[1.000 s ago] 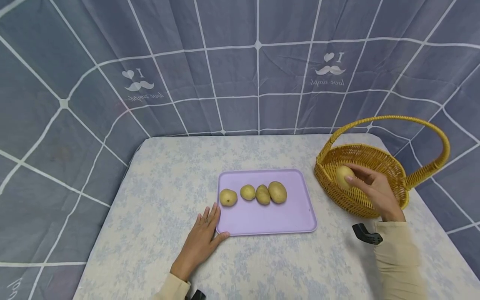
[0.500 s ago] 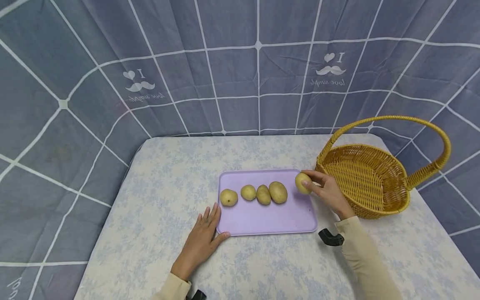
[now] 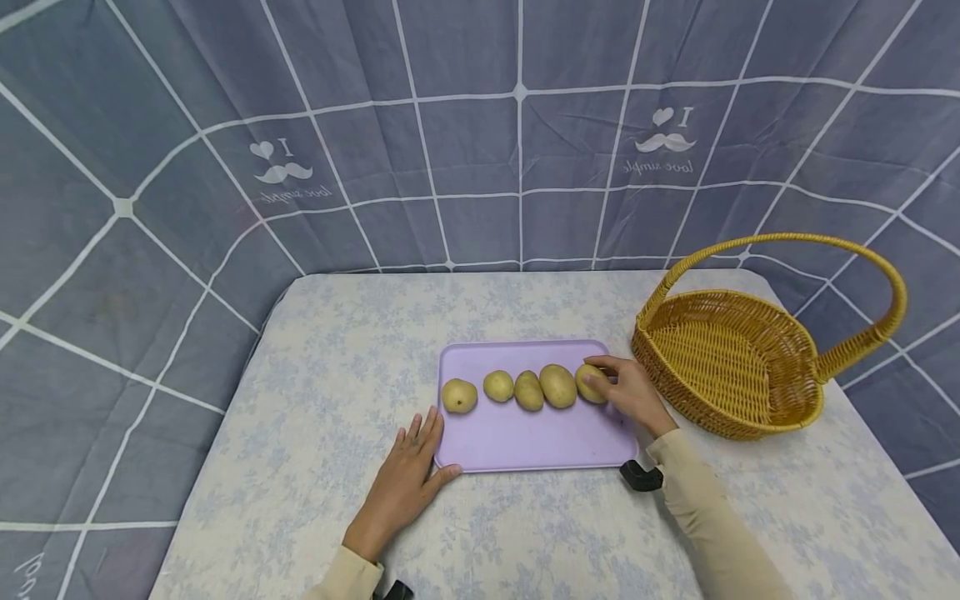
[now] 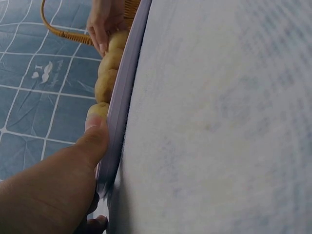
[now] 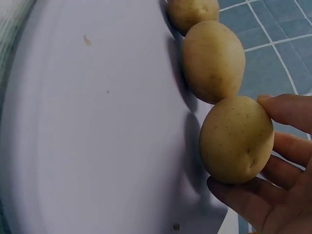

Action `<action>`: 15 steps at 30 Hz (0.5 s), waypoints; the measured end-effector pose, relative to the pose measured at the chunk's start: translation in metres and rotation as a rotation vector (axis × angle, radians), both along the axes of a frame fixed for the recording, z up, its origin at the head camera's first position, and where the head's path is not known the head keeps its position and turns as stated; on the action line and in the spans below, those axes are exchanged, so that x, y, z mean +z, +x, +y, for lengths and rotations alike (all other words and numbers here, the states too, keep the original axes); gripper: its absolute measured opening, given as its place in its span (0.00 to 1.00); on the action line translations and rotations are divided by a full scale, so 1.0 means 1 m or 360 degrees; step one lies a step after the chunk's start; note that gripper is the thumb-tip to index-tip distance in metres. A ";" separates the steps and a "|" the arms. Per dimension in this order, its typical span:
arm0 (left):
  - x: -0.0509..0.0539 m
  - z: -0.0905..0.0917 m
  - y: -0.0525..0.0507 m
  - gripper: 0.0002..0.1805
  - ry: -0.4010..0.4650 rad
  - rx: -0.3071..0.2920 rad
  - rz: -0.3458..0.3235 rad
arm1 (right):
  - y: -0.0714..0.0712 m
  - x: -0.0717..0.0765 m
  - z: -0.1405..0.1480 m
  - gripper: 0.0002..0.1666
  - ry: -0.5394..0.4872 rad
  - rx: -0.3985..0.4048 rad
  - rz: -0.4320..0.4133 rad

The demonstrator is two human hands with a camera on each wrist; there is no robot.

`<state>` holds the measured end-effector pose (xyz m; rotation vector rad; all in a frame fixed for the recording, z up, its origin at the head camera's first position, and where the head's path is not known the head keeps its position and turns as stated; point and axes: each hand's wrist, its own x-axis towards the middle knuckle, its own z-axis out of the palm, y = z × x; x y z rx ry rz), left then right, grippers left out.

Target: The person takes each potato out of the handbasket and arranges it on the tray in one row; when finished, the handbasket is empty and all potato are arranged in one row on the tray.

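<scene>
In the head view, a lilac tray (image 3: pixel 517 442) lies on the table, with several potatoes in a row across it. My right hand (image 3: pixel 630 392) pinches the rightmost potato (image 3: pixel 589 384) between thumb and fingers, low over the tray's right part. This potato touches the large oval potato (image 5: pixel 213 61) beside it in the right wrist view. Whether it rests on the tray is hard to tell. My left hand (image 3: pixel 405 479) lies flat at the tray's lower left corner, fingers straight and touching the rim, near the leftmost potato (image 3: pixel 459 396).
To the right of the tray stands a woven basket (image 3: pixel 712 358) with a tall arched handle (image 3: pixel 795 238); no potato shows inside it. A pale flowered cloth (image 3: pixel 360 333) covers the table. Behind hangs a grey-blue curtain (image 3: pixel 480 142) with white lines.
My right hand has carried the potato leftward from the basket to the right end of the row on the tray. The left hand has stayed at the tray's corner.
</scene>
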<state>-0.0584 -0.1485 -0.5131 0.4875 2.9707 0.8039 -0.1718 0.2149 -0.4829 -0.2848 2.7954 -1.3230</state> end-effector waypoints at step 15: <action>0.002 0.001 0.000 0.46 -0.0009 -0.0006 0.0039 | -0.001 -0.001 -0.004 0.21 0.0103 0.0117 0.0077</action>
